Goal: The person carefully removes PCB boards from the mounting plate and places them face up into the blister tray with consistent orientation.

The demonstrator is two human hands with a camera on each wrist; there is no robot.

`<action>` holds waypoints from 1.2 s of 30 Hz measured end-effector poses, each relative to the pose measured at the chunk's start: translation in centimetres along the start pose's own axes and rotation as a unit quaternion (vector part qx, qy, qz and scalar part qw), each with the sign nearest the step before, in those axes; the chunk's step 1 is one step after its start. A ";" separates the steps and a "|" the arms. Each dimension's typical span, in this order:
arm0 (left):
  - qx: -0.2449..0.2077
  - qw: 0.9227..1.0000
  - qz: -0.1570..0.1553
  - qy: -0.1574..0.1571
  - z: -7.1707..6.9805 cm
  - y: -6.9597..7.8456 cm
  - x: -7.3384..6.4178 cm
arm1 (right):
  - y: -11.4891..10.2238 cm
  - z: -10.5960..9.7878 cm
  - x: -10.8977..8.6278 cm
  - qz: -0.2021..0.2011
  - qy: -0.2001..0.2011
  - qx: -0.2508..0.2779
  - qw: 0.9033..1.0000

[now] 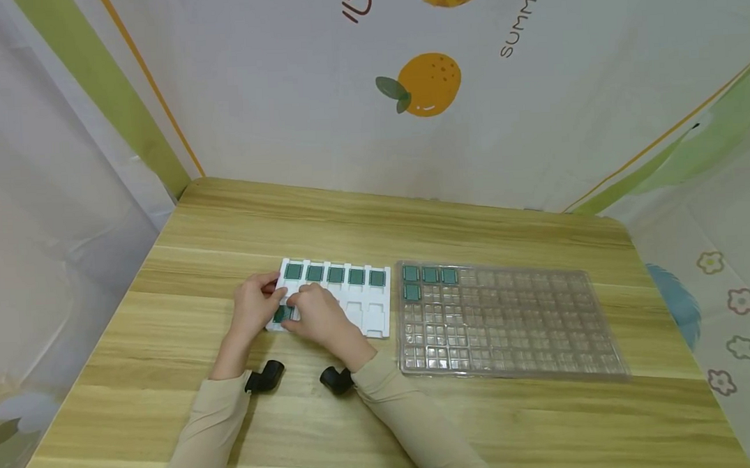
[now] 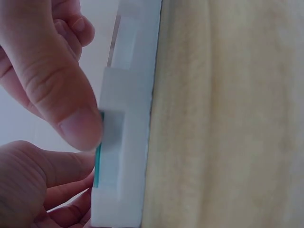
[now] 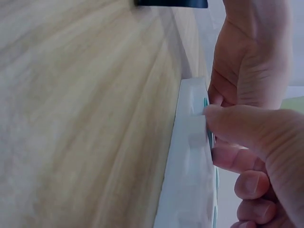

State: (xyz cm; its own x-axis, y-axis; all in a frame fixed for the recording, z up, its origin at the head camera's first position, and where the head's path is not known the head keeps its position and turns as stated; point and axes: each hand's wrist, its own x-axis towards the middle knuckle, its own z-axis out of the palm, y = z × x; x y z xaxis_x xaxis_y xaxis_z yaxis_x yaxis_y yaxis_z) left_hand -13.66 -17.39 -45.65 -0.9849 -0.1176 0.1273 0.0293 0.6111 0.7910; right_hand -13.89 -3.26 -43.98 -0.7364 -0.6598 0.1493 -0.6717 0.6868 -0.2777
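Green chip [image 1: 282,314] is kinda pinched by curled right hand [image 1: 320,314] fingers at the white tray's [image 1: 384,296] eight o'clock slot, nine o'clock edge being gripped by curled left hand [image 1: 256,306] fingers.

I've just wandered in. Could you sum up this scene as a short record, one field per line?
Left hand: at the left end of the white tray; exact contact unclear
Right hand: pinches a green square at the near row's leftmost pocket
Far row, white tray: five green squares
Clear tray: right of the white one; holds four green squares
Surface: wood-grain table
Backdrop: white cloth, printed orange
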 end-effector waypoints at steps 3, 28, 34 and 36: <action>0.000 1.000 -0.003 -0.002 0.0 0.1 0.0 | 0.0 0.0 0.0 0.004 0.004 -0.005 1.000; -0.005 1.000 0.007 0.005 0.0 0.2 -0.1 | 0.6 -1.2 -0.6 -0.008 0.002 -0.014 1.000; -0.001 1.000 0.006 0.006 0.0 0.1 0.0 | 1.3 -2.4 -1.3 0.005 -0.005 0.000 1.000; 0.000 1.000 0.004 0.006 0.0 0.1 0.0 | 1.7 -2.7 -1.5 0.010 -0.009 0.005 1.000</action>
State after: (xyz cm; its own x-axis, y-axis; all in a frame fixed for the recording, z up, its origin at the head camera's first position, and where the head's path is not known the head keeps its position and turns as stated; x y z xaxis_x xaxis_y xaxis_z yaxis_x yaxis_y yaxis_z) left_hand -13.63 -17.34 -45.61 -0.9824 -0.1215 0.1416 0.0381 0.6122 0.7898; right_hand -14.08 -0.29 -42.14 -0.7483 -0.6513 0.1261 -0.6558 0.6974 -0.2891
